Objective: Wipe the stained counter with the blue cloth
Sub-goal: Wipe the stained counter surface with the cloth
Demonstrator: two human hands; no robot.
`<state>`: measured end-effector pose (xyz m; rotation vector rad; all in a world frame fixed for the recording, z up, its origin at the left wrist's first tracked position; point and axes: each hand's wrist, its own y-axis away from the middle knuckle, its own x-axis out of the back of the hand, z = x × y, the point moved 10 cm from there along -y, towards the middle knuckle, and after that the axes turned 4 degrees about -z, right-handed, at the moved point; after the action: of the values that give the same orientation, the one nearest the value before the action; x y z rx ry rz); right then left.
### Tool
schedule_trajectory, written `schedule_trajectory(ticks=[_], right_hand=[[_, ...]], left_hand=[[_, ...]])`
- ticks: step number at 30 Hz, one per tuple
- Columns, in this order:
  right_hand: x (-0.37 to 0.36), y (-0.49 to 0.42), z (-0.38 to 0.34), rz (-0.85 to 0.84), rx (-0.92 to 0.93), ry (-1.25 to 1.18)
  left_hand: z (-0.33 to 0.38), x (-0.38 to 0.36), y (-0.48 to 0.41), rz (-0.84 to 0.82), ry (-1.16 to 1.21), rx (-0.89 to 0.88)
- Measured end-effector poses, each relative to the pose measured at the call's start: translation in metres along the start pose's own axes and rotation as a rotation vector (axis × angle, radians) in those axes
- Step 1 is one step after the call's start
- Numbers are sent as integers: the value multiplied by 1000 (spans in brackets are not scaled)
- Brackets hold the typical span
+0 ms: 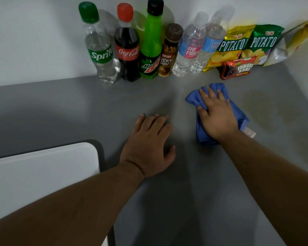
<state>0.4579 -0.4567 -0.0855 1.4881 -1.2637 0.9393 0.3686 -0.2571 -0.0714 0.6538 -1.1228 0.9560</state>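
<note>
The blue cloth [236,110] lies bunched on the grey counter [78,107], right of centre. My right hand [214,114] presses flat on top of it, fingers spread and straight, covering its middle. A faint yellowish stain [267,107] shows on the counter just right of the cloth. My left hand [149,144] rests palm down on the bare counter to the left of the cloth, fingers loosely bent, holding nothing.
Along the back wall stand several bottles, from a Sprite bottle [100,48] to two water bottles [190,48]. Right of them lean potato chip bags [229,48] and a Fudgee Barr pack [238,68]. A white panel [43,174] sits off the counter's lower left edge.
</note>
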Motion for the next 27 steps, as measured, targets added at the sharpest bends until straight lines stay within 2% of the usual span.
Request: schedule_trajectory(ticks=[2,5,9,12,16,18,22,24,27], right_hand=[[-8,-2,-23,5,37,3],[-19,23,-46,-59,238,-5],[-15,46,-29,-134,354,3],[-8,33,-23,-111,311,-15],[-9,-2,-36,-42,116,-11],[-14,3,-48,-49,139,-4],[-19,46,-46,-132,354,15],[-14,48,-31,-133,349,34],[-9,28,-21,-68,218,51]], left_hand=[[0,0,0,6,4,-3],[1,1,-1,26,5,-9],[-1,0,0,12,14,0],[0,1,0,16,23,-6],[0,2,0,9,19,-2],[1,2,1,2,11,-4],[1,3,0,11,14,-7],[0,2,1,6,23,-2],[0,2,1,1,25,0]])
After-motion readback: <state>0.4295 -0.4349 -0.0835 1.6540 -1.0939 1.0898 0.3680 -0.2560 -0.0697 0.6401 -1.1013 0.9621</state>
